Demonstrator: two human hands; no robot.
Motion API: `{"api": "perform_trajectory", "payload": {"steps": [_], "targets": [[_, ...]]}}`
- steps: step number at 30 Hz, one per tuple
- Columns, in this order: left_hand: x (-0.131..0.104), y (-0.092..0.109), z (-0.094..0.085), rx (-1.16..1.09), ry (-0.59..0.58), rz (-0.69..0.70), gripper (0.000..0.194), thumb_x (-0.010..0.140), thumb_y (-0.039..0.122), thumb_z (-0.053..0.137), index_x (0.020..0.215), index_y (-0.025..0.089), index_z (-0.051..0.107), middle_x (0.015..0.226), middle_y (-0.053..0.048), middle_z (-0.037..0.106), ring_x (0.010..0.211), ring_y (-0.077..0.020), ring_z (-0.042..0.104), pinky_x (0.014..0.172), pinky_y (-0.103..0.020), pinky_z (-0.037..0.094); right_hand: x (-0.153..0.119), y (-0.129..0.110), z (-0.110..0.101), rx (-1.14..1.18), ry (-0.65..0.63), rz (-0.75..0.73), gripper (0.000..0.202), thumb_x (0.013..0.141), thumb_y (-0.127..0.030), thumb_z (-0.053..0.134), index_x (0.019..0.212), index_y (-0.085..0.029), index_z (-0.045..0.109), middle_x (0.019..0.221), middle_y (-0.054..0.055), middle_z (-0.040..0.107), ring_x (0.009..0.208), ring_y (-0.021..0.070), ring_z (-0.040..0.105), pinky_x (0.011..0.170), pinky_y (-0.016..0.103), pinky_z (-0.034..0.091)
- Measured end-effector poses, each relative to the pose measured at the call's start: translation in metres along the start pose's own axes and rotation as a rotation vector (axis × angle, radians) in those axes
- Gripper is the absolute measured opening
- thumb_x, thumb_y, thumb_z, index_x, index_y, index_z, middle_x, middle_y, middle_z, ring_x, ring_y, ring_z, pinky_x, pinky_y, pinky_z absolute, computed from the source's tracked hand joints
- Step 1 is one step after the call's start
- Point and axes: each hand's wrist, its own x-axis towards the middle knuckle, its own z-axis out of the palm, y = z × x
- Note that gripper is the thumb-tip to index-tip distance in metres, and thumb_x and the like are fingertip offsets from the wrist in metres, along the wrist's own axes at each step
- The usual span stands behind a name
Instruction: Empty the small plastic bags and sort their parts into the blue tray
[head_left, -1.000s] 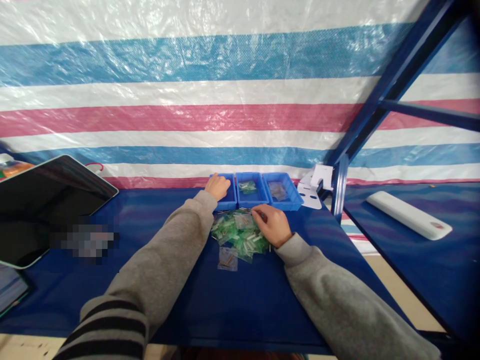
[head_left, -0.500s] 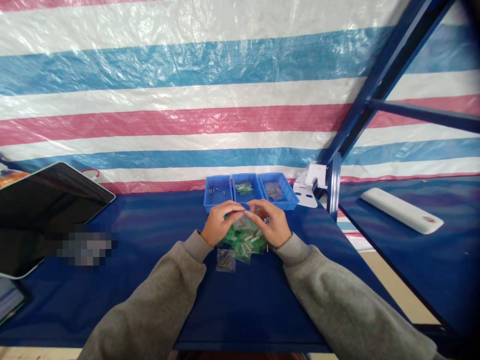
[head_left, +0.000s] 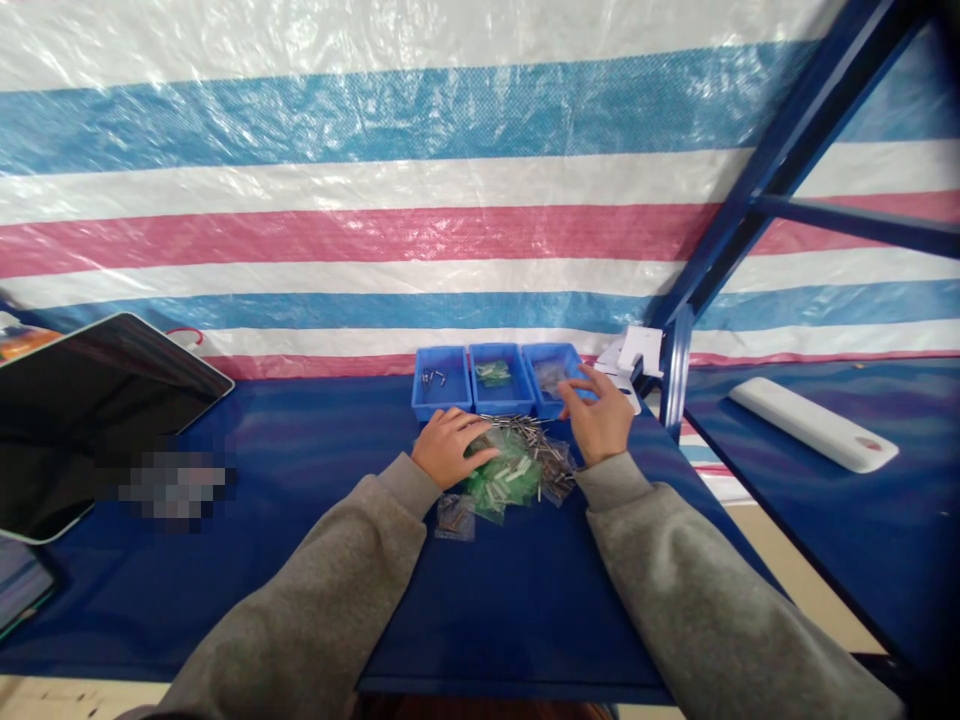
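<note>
Spreads the left hand [head_left: 450, 447] over the left side of the green packets [head_left: 504, 488], with thumb and fingers apart. Holds the right hand [head_left: 604, 420] over the front of the right blue bin [head_left: 547, 408], with fingers bent; cannot tell whether thumb and fingertip meet or pinch anything. Shows the green packets heaped on the blue table [head_left: 495, 620], just in front of the middle blue bin [head_left: 504, 407], with loose metal pins [head_left: 525, 428] behind and to the right. Shows a few metal pieces [head_left: 433, 378] inside the left blue bin [head_left: 442, 411] and a clear packet [head_left: 455, 519] nearer the front.
</note>
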Motion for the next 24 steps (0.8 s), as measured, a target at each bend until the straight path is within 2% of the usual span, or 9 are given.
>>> {"api": "perform_trajectory", "payload": {"steps": [4,8,11,14,16,19,24], "targets": [[-0.001,-0.003,0.003,-0.021,0.005,0.014,0.034,0.080,0.043,0.056,0.105,0.020,0.061,0.105,-0.007,0.063,0.099,-0.0223,0.052,0.085,-0.037,0.038,-0.009,-0.007,0.003,-0.066,0.034,-0.103,0.039,0.079,-0.039,0.052,0.109,-0.015,0.057,0.082,0.005,0.066,0.046,0.0103,0.053,0.053,0.027,0.046],[-0.001,-0.005,0.003,-0.172,0.114,-0.036,0.027,0.079,0.036,0.059,0.097,0.017,0.063,0.092,-0.007,0.066,0.087,-0.0192,0.057,0.080,-0.033,0.042,-0.017,-0.017,0.003,-0.117,0.033,-0.198,0.032,0.083,-0.038,0.049,0.100,-0.014,0.060,0.079,0.005,0.065,0.050,0.0116,0.052,0.055,0.027,0.044],[0.000,-0.004,-0.001,-0.364,0.229,-0.079,0.020,0.079,0.032,0.059,0.087,0.015,0.065,0.082,-0.006,0.066,0.074,-0.0152,0.059,0.069,-0.026,0.046,-0.025,-0.027,0.003,-0.089,-0.115,-0.329,0.028,0.086,-0.037,0.045,0.087,-0.016,0.064,0.077,0.004,0.064,0.056,0.0129,0.053,0.055,0.027,0.043],[0.001,-0.003,-0.005,-0.485,0.300,-0.099,0.017,0.078,0.031,0.061,0.081,0.015,0.067,0.079,-0.006,0.067,0.071,-0.0144,0.061,0.065,-0.024,0.048,-0.036,-0.035,0.006,-0.008,-0.394,-0.461,0.026,0.087,-0.037,0.046,0.096,-0.019,0.062,0.078,0.003,0.062,0.057,0.0123,0.052,0.056,0.026,0.043],[-0.001,-0.002,-0.007,-0.527,0.312,-0.104,0.017,0.079,0.030,0.060,0.083,0.015,0.068,0.082,-0.006,0.069,0.073,-0.0150,0.062,0.067,-0.025,0.049,-0.042,-0.038,0.010,0.006,-0.504,-0.510,0.024,0.086,-0.037,0.049,0.099,-0.020,0.061,0.080,0.003,0.062,0.055,0.0116,0.051,0.056,0.026,0.044],[-0.003,0.001,-0.007,-0.556,0.313,-0.118,0.017,0.080,0.029,0.059,0.085,0.015,0.069,0.084,-0.006,0.070,0.076,-0.0158,0.064,0.072,-0.026,0.050,-0.047,-0.036,0.014,-0.014,-0.553,-0.535,0.019,0.086,-0.033,0.049,0.088,-0.019,0.062,0.075,0.003,0.060,0.056,0.0118,0.051,0.058,0.025,0.043],[-0.006,0.005,-0.003,-0.606,0.332,-0.203,0.022,0.076,0.031,0.063,0.090,0.014,0.068,0.084,-0.006,0.071,0.074,-0.0148,0.064,0.071,-0.024,0.050,-0.048,-0.030,0.016,-0.029,-0.533,-0.517,0.018,0.087,-0.030,0.047,0.083,-0.019,0.059,0.073,0.002,0.059,0.057,0.0119,0.051,0.058,0.025,0.041]]}}
